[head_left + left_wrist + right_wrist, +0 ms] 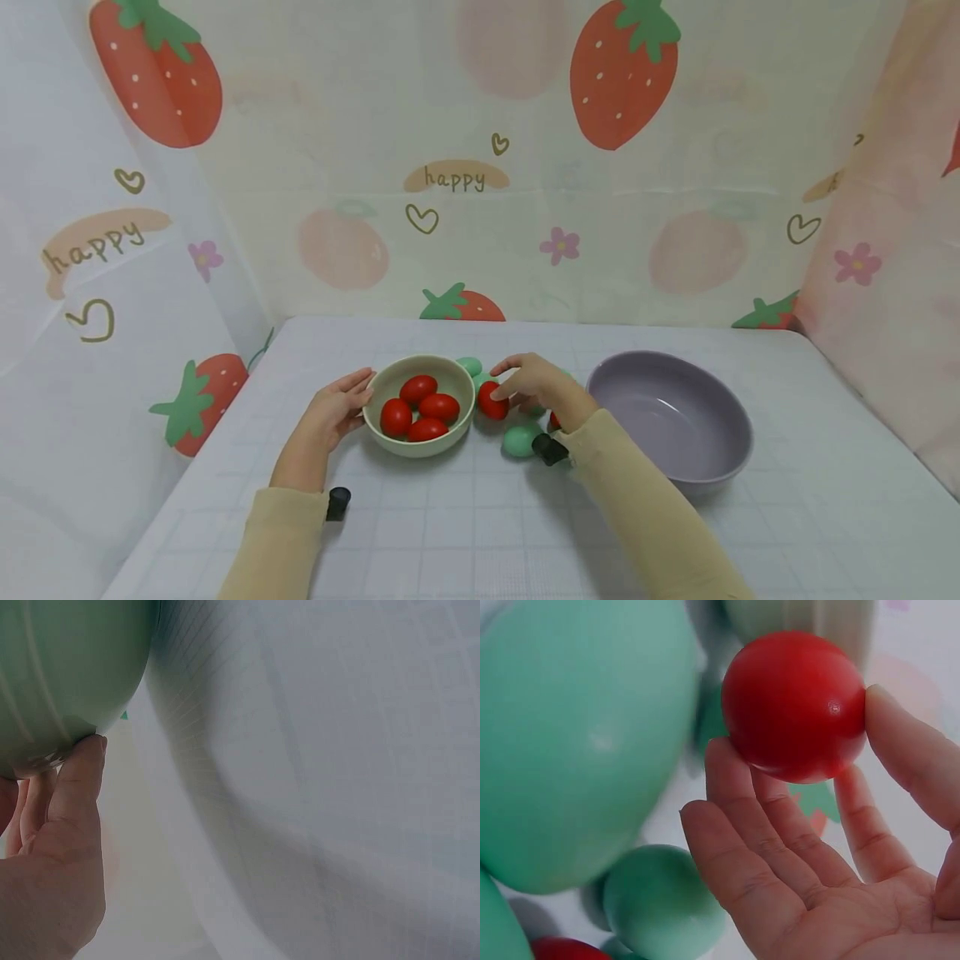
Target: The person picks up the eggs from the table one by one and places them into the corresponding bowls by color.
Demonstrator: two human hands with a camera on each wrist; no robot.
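My right hand (542,388) pinches a red egg (793,705) between thumb and fingertips, just right of the pale green bowl (420,448). Inside that bowl lie several red eggs (418,390). My left hand (336,412) touches the bowl's left side with extended fingers; in the left wrist view, fingertips (84,761) press on its outer wall. Below and around the right hand are several green eggs (519,441), partly covered by the hand and wrist. Another red egg (568,949) shows at the lower edge of the right wrist view.
A large purple-grey basin (667,417) stands right of the right forearm, its interior partly in view. The table (420,542) has a white checked cloth. Printed curtains (360,125) hang behind it and at both sides.
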